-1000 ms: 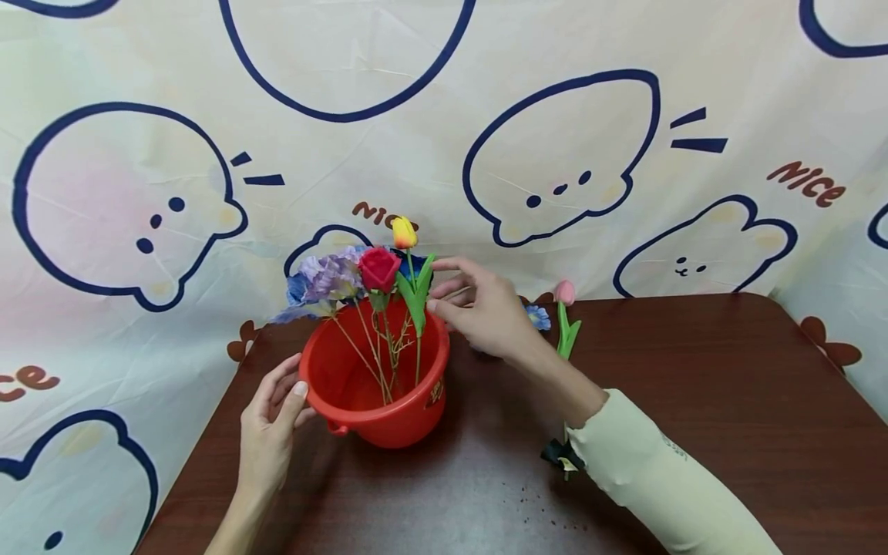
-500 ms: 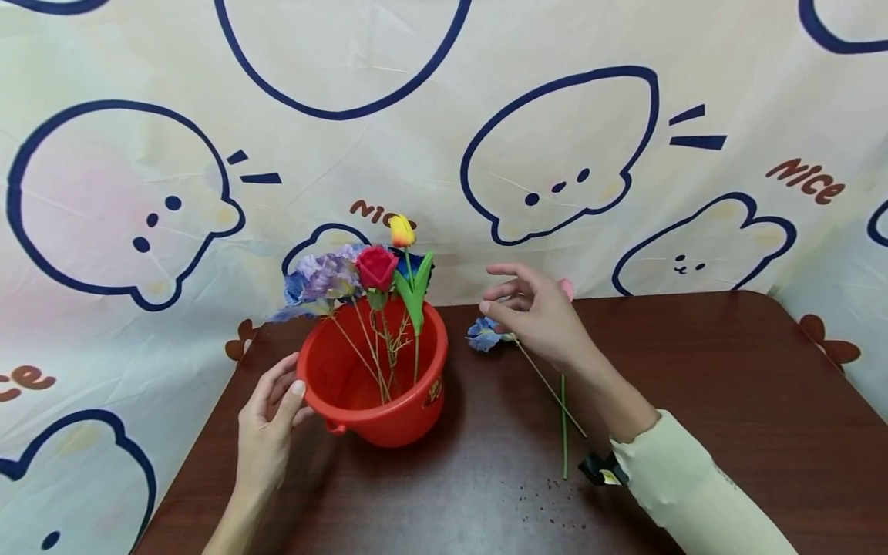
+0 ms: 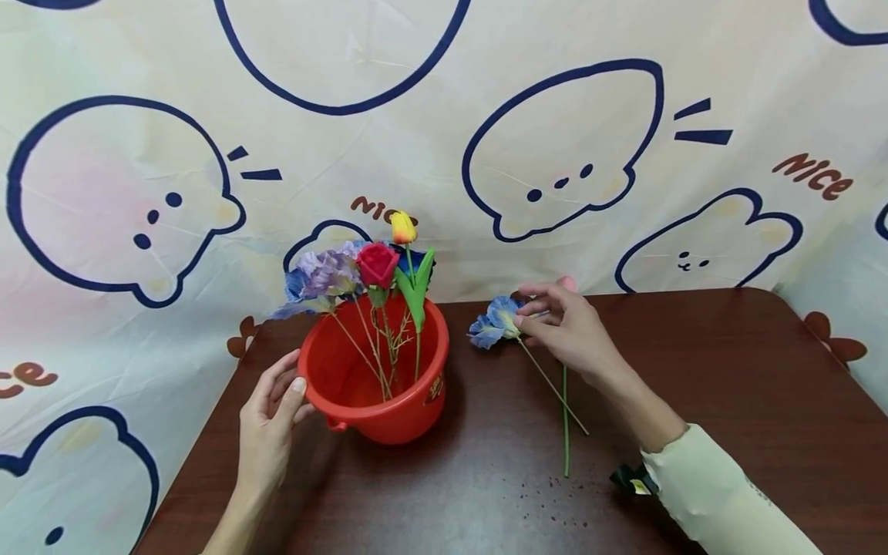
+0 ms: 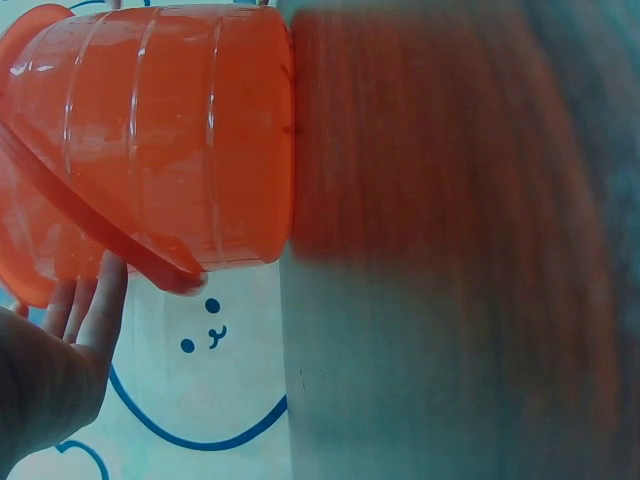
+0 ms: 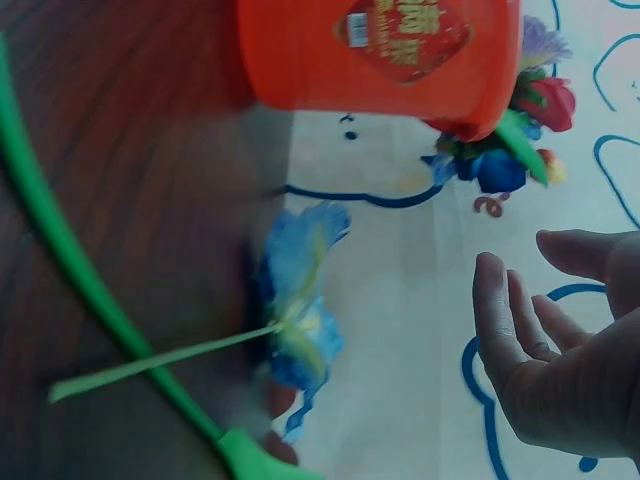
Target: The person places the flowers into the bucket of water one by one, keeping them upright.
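A red bucket (image 3: 378, 420) stands on the brown table, holding artificial flowers: a red rose (image 3: 378, 266), a yellow tulip (image 3: 404, 228), purple-blue blooms (image 3: 324, 276) and a dark blue flower partly hidden behind leaves. My left hand (image 3: 269, 420) touches the bucket's left side, thumb at the rim and extended fingers against the outer wall. Over a blue iris (image 3: 496, 324) on the table is my right hand (image 3: 572, 331), its fingers parted and holding nothing. In the right wrist view, that hand (image 5: 570, 350) is apart from the iris. The iris stem crosses a green tulip stem (image 3: 565, 424).
The pink tulip head (image 3: 568, 284) is mostly hidden behind my right hand. A dark bow-like piece (image 3: 633, 479) shows beside the right sleeve. Dark crumbs (image 3: 551, 501) lie scattered at the front. A cartoon-printed cloth (image 3: 541, 146) hangs behind the table.
My right hand has moved rightward from beside the yellow tulip to above the iris, uncovering the iris. My left hand and the bucket stay in place.
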Demonstrator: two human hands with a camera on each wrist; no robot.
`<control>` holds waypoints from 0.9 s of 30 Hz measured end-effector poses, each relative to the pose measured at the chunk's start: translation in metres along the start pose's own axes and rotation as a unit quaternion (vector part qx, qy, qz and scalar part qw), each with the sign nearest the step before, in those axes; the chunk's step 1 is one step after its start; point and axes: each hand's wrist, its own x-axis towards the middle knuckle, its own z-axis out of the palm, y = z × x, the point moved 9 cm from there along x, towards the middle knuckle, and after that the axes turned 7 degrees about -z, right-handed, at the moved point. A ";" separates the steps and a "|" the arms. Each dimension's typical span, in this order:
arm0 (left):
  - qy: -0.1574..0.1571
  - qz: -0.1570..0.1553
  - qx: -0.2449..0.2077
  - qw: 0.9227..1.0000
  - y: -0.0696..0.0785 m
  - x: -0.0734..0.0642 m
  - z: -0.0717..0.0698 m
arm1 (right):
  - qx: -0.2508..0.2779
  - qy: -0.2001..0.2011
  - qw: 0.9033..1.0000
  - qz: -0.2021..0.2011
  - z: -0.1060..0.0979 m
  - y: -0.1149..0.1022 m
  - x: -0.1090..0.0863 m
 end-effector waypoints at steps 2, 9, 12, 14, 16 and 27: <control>-0.002 0.001 -0.004 1.000 0.001 0.000 0.000 | -0.007 -0.001 1.000 0.001 -0.003 0.006 -0.001; -0.004 0.006 -0.005 1.000 0.002 0.001 0.001 | -0.045 -0.009 0.999 0.017 -0.010 0.026 0.001; -0.004 0.009 -0.006 1.000 0.003 0.001 0.001 | -0.054 -0.014 0.998 0.027 -0.011 0.035 0.003; -0.006 0.009 -0.007 1.000 0.003 0.001 0.001 | -0.060 -0.019 0.997 0.035 -0.011 0.042 0.004; -0.007 0.007 -0.007 1.000 0.003 0.001 0.001 | -0.070 -0.026 0.996 0.045 -0.010 0.049 0.006; -0.004 -0.003 0.001 1.000 0.000 0.000 0.000 | -0.124 -0.055 0.989 0.060 -0.002 0.078 0.015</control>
